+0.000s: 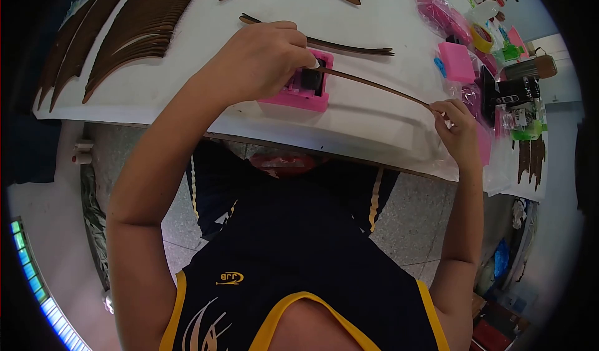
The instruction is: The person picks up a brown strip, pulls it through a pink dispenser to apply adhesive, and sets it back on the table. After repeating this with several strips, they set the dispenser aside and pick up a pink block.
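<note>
Head view (only view).

- Left hand (262,58): on top of the pink block (298,92). Fingers (293,36) are curled together, and their tips close down on the block's black insert. The palm covers the block's left upper corner. Whether the tips also press the strip cannot be told.
- Pink block: sits on the white table (374,126), directly under the left fingertips and near the table's front edge.
- Thin brown strip (374,84): starts at the black insert below the left fingertips and runs in a shallow arc to the right hand. It is clear of the table for most of its length.
- Right hand (458,129): fingertips (440,107) are pinched together on the far end of the strip. The remaining fingers are loosely bent below the pinch. The hand is at the table's front edge, well apart from the left hand.
- Second strip (337,44): dark, lying flat on the table just beyond the left knuckles. It is not touched by either hand.
- Stacks of brown slats (131,26): curved and fanned out, well beyond and to the left of the left fingers.
- Pink box (457,62): beyond the right fingertips, near them but apart.
- Yellow tape roll (482,38) and plastic bags (437,11): further out past the pink box.
</note>
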Tool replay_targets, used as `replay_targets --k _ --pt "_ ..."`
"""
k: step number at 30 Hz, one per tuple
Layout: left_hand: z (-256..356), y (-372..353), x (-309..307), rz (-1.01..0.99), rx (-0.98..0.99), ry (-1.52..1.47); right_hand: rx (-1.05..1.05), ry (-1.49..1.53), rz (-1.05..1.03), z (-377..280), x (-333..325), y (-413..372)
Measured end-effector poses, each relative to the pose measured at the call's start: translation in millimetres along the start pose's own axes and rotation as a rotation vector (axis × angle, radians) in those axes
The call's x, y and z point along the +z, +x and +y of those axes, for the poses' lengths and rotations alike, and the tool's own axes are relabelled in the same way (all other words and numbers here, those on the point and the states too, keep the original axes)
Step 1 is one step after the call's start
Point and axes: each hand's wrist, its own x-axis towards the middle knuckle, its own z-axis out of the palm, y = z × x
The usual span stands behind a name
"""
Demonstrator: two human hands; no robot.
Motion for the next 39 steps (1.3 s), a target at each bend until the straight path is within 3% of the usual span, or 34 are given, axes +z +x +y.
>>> replay_targets --k 12,21,23,27,30,32,33,35,36,38,39 --pt "3.9 5.7 12.0 0.045 -0.029 -0.115 -0.031 -0.108 0.07 0.4 -27.2 7.1" --pt "14.9 19.5 23.0 0.1 -0.096 -0.245 -0.202 -0.337 0.292 -24.5 -105.7 59.2" --pt "15.6 21.6 26.1 0.116 -0.108 -0.277 -0.394 -0.481 0.359 -32.7 -118.6 75.1" --pt "21.0 27.9 26.8 0.074 -0.127 -0.237 -0.329 -0.38 0.356 -52.0 -132.2 98.2" --pt "22.0 31.1 19.1 0.137 -0.177 -0.367 -0.425 -0.53 0.308 -50.0 -143.7 111.2" --pt "17.0 33.2 0.9 -0.151 -0.496 -1.038 -0.253 -0.463 0.27 -38.6 -144.7 113.1" --pt "13.5 31.6 -3.8 -0.135 -0.504 -1.023 -0.274 -0.456 0.279 -31.3 -143.8 113.9" --pt "4.8 26.4 -12.4 -0.127 -0.526 -1.358 -0.197 -0.204 0.102 -14.5 -137.7 111.7" --pt "-0.9 23.2 -15.5 -0.111 -0.531 -1.338 -0.219 -0.196 0.112 -8.4 -133.2 110.2" --pt "-13.9 15.7 -17.5 -0.131 -0.496 -1.683 0.086 0.156 -0.163 3.5 -122.0 104.1" --pt "-19.1 11.1 -16.5 -0.121 -0.495 -1.666 0.068 0.159 -0.155 12.0 -115.3 101.0"
